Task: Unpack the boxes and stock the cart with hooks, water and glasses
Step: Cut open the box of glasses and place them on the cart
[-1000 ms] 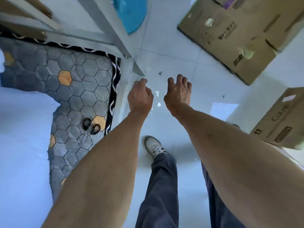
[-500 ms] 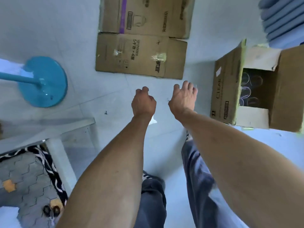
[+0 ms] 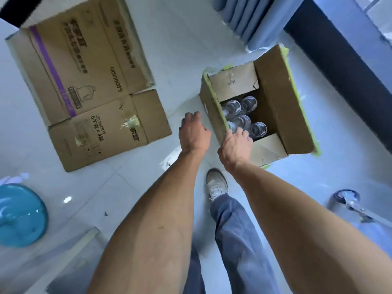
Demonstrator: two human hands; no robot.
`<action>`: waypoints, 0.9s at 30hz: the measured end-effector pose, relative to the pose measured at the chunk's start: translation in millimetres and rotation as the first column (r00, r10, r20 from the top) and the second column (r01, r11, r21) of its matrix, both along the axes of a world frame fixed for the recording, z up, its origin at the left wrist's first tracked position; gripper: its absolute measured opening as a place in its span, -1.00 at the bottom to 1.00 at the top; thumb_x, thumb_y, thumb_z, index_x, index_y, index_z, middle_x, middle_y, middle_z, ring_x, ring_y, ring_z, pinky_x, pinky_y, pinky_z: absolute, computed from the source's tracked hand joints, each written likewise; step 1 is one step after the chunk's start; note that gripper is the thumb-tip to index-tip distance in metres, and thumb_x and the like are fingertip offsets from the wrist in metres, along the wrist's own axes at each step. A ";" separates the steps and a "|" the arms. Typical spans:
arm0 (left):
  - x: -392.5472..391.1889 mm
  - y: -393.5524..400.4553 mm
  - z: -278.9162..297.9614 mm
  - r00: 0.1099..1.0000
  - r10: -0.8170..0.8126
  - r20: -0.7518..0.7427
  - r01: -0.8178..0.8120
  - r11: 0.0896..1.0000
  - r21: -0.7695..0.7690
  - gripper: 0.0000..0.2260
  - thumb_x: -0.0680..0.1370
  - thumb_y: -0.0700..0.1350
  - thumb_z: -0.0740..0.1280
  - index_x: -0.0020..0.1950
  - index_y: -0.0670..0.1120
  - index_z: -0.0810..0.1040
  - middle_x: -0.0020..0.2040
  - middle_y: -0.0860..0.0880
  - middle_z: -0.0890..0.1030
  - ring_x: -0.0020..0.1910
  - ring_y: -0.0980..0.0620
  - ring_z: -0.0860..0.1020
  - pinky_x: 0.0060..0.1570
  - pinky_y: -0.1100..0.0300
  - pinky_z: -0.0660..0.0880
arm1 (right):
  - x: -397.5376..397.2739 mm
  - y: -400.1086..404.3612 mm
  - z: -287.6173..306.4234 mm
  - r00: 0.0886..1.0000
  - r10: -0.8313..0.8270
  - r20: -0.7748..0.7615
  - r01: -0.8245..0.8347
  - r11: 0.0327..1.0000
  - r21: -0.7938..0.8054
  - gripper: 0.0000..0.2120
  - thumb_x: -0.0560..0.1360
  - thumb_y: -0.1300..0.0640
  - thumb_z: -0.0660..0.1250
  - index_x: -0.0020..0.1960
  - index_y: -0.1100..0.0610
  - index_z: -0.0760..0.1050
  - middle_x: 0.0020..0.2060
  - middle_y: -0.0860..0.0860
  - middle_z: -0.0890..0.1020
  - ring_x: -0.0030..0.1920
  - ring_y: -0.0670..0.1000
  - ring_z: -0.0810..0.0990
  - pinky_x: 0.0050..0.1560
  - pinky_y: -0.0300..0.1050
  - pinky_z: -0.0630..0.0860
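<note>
1. Open carton [image 3: 275, 98], on the floor just ahead of both hands; flaps folded back and edged with green tape, presumably so the contents can be lifted straight up and out.
2. Glasses [image 3: 244, 117], clear, standing upright in a cluster inside the carton just beyond the right hand; several rims show, the exact count cannot be told.
3. Right hand [image 3: 236, 143], at the carton's near flap edge, fingers curled toward the glasses; whether it grips a glass or only the flap cannot be told.
4. Left hand [image 3: 194, 132], just left of the carton and apart from it, fingers loosely bent, holding nothing; likely poised to steady the box.
5. Flattened cardboard box [image 3: 84, 85], well left of the left hand, laid flat on the floor, seemingly already emptied. Purple stripe, jug outline, numerals "6" and "x 4" legible; other print too blurred.
6. Cart, hooks, water: not identifiable in view.
</note>
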State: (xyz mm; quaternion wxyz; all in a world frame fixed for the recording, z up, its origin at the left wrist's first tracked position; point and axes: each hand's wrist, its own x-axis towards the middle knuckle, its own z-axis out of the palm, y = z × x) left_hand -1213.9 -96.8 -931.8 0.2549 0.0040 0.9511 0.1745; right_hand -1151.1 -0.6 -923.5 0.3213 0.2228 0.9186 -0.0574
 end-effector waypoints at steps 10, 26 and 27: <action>-32.2 70.3 -11.1 0.779 -0.624 -0.062 0.615 0.779 -0.120 -0.62 0.42 -0.15 0.32 0.24 -0.02 0.48 0.37 -0.09 0.44 0.41 -0.10 0.29 0.36 0.01 0.23 | 1.0 26.8 -14.6 0.922 -0.384 0.050 0.387 0.907 -0.164 -0.74 0.55 0.30 0.14 0.23 0.15 0.29 0.05 0.15 0.59 0.05 0.21 0.60 -0.17 -0.04 0.37; -12.2 68.3 -10.5 0.426 -0.881 0.205 0.870 0.337 -0.360 -0.80 0.53 -0.16 0.28 0.12 0.00 0.56 0.12 -0.09 0.56 0.21 -0.12 0.43 0.26 -0.03 0.28 | 25.8 24.9 -19.5 0.953 -0.294 0.076 0.302 0.946 -0.120 -0.75 0.53 0.31 0.20 0.08 0.09 0.58 -0.04 0.04 0.65 0.01 0.14 0.63 -0.04 0.00 0.63; -6.8 67.3 -10.0 0.428 -0.875 0.226 0.874 0.336 -0.352 -0.81 0.53 -0.15 0.28 0.12 0.00 0.55 0.11 -0.09 0.56 0.20 -0.11 0.43 0.23 -0.02 0.30 | 32.7 26.5 -19.1 0.954 -0.289 0.077 0.297 0.947 -0.121 -0.75 0.52 0.32 0.21 0.07 0.09 0.58 -0.06 0.04 0.64 -0.01 0.14 0.63 -0.05 0.00 0.63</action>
